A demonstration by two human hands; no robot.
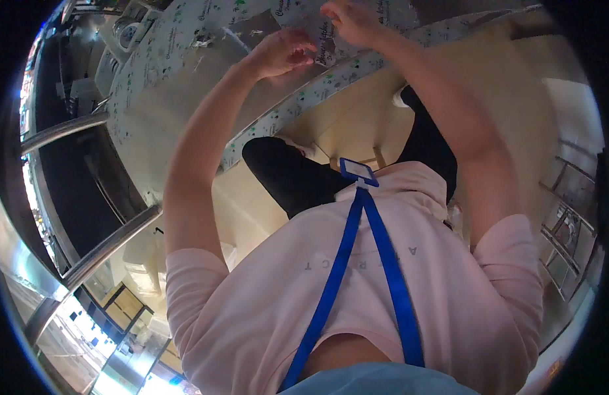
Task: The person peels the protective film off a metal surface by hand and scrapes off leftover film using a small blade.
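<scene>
My left hand [281, 52] is over a work surface, its fingers curled inward and their tips close to a ragged, shiny patch of printed film [327, 47]. Whether those fingers grip the film cannot be made out. To the right and a little farther out, my right hand [350, 23] has its fingers drawn together in a pinch; anything between them is too small to see. Under both hands lies a table [179, 99] partly covered by white printed film [215, 16] with dark lettering and green marks. Bare greyish-brown areas show between ragged film edges.
Metal rails [87, 253] run along the left side. A blue lanyard with a badge [358, 171] hangs over my pink shirt. My knees are below the table's near edge [298, 99]. A metal rack [564, 230] stands at the right.
</scene>
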